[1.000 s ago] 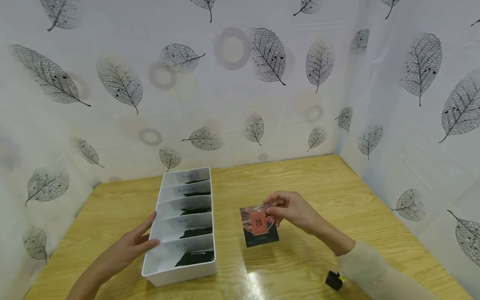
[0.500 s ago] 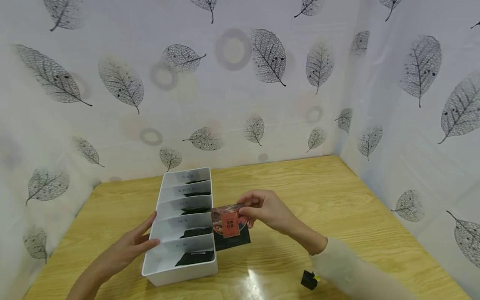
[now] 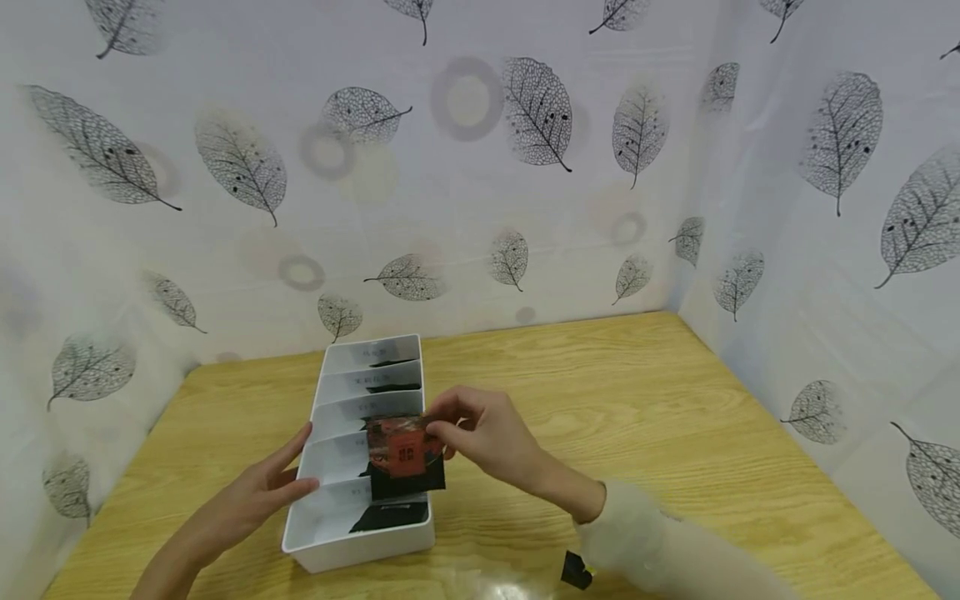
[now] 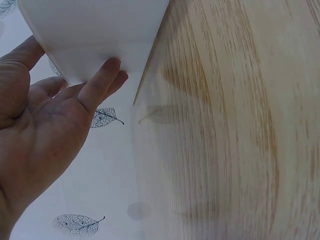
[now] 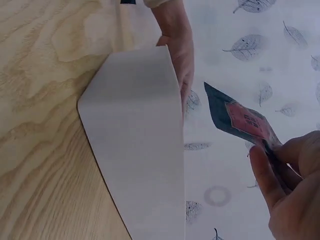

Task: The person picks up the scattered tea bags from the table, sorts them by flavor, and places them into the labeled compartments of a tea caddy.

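Observation:
A tea sachet with a red label and dark lower band is pinched at its upper right corner between the thumb and fingers of my right hand. It hangs over the near compartments of a long white divided box. The right wrist view shows the sachet tilted above the box's rim, apart from it. My left hand rests at the box's left side. In the left wrist view its extended fingers touch the outer wall. Dark packets lie inside the compartments, partly hidden by the held sachet.
A small black object with a yellow bit lies on the wooden table beside the right sleeve. Leaf-patterned curtains stand behind and at both sides of the table.
My right hand has carried the tea sachet leftward from beside the box to above its near compartments. The small black object has shifted left along with the right sleeve. My left hand stays put.

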Demonstrator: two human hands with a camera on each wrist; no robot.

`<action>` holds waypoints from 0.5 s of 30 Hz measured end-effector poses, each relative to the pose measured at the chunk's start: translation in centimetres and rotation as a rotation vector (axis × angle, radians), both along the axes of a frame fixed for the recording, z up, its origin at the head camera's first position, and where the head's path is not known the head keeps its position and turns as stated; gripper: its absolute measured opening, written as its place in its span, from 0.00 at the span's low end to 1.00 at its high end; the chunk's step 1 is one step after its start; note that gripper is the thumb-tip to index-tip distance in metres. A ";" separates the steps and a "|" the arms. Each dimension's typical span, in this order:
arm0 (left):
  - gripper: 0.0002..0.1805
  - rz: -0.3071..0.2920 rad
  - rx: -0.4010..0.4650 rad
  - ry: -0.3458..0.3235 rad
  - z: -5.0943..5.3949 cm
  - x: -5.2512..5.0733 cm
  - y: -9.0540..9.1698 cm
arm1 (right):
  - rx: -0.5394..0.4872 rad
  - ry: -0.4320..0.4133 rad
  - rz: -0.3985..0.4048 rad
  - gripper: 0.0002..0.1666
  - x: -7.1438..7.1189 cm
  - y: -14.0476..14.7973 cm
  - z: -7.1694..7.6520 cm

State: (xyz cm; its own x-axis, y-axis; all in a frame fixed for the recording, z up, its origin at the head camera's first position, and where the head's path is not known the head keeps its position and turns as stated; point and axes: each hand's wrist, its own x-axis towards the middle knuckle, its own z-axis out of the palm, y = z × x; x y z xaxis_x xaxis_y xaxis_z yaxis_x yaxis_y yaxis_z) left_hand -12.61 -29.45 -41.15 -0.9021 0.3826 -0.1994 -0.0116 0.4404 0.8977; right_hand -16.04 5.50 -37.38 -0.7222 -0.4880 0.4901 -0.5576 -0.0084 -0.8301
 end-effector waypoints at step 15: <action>0.46 0.000 -0.002 0.005 0.1 0.0 -0.1 | 0.269 0.984 -0.062 0.13 3.7 -2.3 -3.6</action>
